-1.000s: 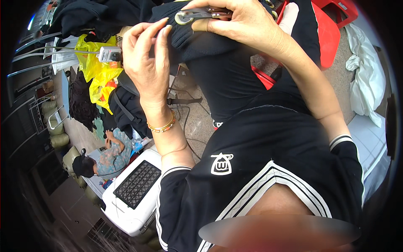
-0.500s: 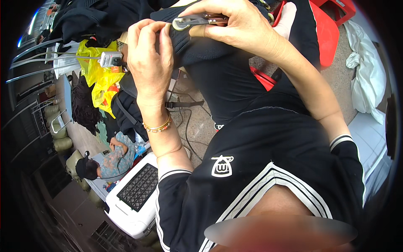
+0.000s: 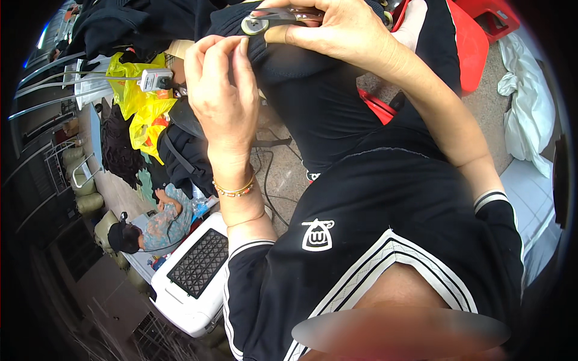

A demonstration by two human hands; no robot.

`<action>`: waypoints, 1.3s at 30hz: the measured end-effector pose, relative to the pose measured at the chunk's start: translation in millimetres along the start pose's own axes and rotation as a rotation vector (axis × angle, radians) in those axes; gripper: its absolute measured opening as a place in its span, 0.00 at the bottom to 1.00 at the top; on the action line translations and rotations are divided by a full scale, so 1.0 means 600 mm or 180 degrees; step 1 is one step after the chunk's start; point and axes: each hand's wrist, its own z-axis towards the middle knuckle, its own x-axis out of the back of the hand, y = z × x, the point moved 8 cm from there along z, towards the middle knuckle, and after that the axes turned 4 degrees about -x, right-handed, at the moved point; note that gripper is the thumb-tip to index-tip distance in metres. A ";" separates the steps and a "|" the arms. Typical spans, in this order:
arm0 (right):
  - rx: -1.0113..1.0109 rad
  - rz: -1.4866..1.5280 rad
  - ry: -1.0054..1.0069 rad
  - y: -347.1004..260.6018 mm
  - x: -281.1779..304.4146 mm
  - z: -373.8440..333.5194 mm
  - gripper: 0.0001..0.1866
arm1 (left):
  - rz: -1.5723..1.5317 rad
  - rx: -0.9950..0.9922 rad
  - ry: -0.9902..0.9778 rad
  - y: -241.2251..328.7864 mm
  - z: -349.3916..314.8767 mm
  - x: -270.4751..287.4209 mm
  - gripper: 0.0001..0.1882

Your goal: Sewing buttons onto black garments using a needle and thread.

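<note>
Closest in is the person's black shirt (image 3: 385,204), with a white box (image 3: 186,316) off to the left. Further out, the left hand (image 3: 223,96) has thumb and forefinger pressed together, can't tell if there's anything pinched in there. The right hand (image 3: 343,33) is clamped on some snips (image 3: 289,15), blades pointing left. The pale button (image 3: 255,25) is right by the blades, just past the left fingertips, over dark ribbed cloth (image 3: 283,60)

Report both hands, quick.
Left hand: closed in a pinch; whether it holds anything cannot be told.
Right hand: closed, holding slim brown-handled metal snips.
</note>
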 end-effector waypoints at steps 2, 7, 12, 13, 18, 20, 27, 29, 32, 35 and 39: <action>-0.0116 0.0641 -0.0075 0.009 -0.005 0.002 0.16 | -0.0025 0.0103 0.0145 -0.007 -0.004 0.003 0.07; -0.0124 0.0682 -0.0188 0.012 -0.007 0.005 0.17 | -0.0417 0.0483 0.0192 -0.025 -0.009 0.001 0.11; -0.0057 0.0967 -0.0193 0.018 -0.009 0.006 0.17 | -0.0504 0.0526 0.0179 -0.028 -0.003 -0.003 0.11; 0.0011 0.1106 -0.0191 0.020 -0.009 0.006 0.17 | -0.0505 0.0523 0.0182 -0.029 -0.002 -0.004 0.11; 0.0101 0.0519 -0.0168 0.004 0.003 0.011 0.16 | -0.0438 0.0414 0.0139 -0.033 0.005 -0.009 0.06; -0.0016 -0.0021 -0.0176 0.003 0.007 0.018 0.15 | -0.0332 0.0190 0.0121 -0.026 0.014 -0.007 0.06; 0.0550 -0.0847 0.0042 -0.035 0.028 0.032 0.17 | -0.0121 -0.0120 0.0241 -0.022 0.017 -0.007 0.04; 0.0357 -0.0818 -0.0127 -0.043 0.030 0.042 0.17 | -0.0374 -0.0015 0.0250 -0.029 0.020 -0.007 0.04; 0.0234 -0.0707 -0.0178 -0.037 0.028 0.041 0.16 | -0.0985 0.0452 0.0315 -0.056 0.019 -0.010 0.03; 0.0333 -0.0707 0.0043 -0.037 0.030 0.036 0.16 | -0.1684 0.0817 0.0439 -0.080 0.010 -0.022 0.04; 0.0266 -0.0967 0.0123 -0.040 0.031 0.035 0.16 | -0.1878 0.1109 0.0453 -0.096 0.002 -0.026 0.03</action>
